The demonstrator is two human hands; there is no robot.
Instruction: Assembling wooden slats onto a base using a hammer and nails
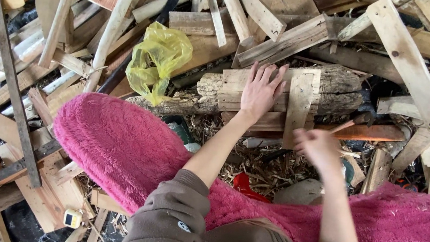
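My left hand (260, 91) lies flat, fingers spread, on a wooden board piece (269, 92) that rests across a rough log (339, 90). A narrow upright slat (298, 110) is part of the same piece, to the right of that hand. My right hand (316, 148), blurred by motion, grips a thin wooden handle (341, 127) that runs up to the right toward a dark tool head (363, 118); the head's shape is unclear. Both hands sit just beyond my knees, which are covered in pink fluffy fabric (119, 144).
Heaps of scrap planks (284, 39) and slats surround the log on all sides. A crumpled yellow plastic bag (158, 59) lies left of the log. Wood chips (258, 163) cover the ground below it. A small yellow tape measure (72, 218) lies at the lower left.
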